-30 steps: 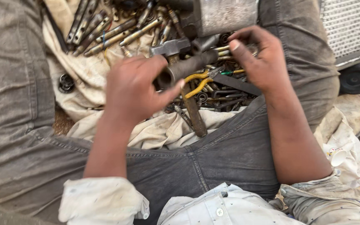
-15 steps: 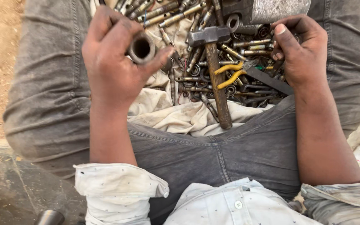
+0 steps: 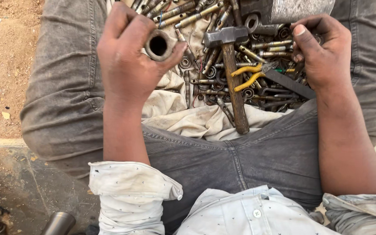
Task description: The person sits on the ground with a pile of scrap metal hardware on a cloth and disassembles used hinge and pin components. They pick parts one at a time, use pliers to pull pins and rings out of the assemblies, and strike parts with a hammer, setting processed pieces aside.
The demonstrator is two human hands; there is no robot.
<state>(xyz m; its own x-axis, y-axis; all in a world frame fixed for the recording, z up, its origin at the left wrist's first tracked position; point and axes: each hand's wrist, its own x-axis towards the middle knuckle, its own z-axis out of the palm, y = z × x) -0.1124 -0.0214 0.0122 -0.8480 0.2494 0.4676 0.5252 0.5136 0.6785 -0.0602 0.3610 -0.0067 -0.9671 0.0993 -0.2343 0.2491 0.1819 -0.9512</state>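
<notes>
Daylight is falling on reddish-brown sandy ground [image 3: 5, 56] at ten o'clock; a dark, stained concrete slab [image 3: 27, 187] is lying at eight o'clock.

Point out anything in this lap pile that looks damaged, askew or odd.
The metal tube in the left hand has a rusty, worn rim. The hammer lies across loose bolts and washers heaped on a stained cloth. Nothing looks spilled.
</notes>
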